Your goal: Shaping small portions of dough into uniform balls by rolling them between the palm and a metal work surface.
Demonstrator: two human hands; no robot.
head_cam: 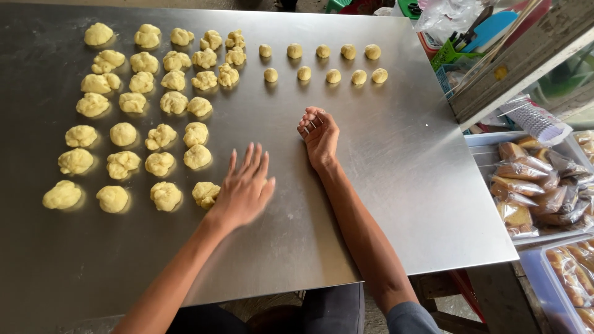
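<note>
Dough-rolling step: left hand (243,188) flat, fingers spread, beside rough dough lump (205,194); right hand (319,133) cupped, contents unclear. Next likely needs a lump picked up and rolled.

left hand (243,188) flat on steel table (396,185) | right hand (319,131) cupped | dough lumps (142,117) left

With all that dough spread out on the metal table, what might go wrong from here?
The left hand lies flat right beside the nearest rough dough lump; a sideways sweep might squash or push it.

The rough lumps sit close together in rows, so neighbours could stick together if nudged.

The small smooth balls lie far up the steel table, beyond the cupped right hand; reaching there, a forearm might brush pieces.
</note>
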